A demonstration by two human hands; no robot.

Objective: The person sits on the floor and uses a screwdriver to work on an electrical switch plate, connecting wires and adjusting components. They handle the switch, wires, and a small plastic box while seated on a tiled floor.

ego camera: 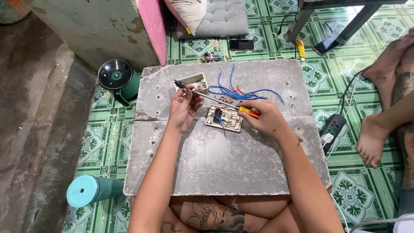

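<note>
My right hand grips a screwdriver with a yellow and orange handle; its thin shaft runs left toward my left hand. My left hand pinches a small dark part at the shaft's tip, just in front of a pale plastic box. Between my hands a beige switch plate lies face down on the grey slab, with blue and red wires on its back. A tangle of loose blue wires and some small screws lie behind it.
A dark round lid on a green pot sits left of the slab, a teal cylinder at front left. A power strip and another person's bare feet are on the right. A phone and cushions lie beyond.
</note>
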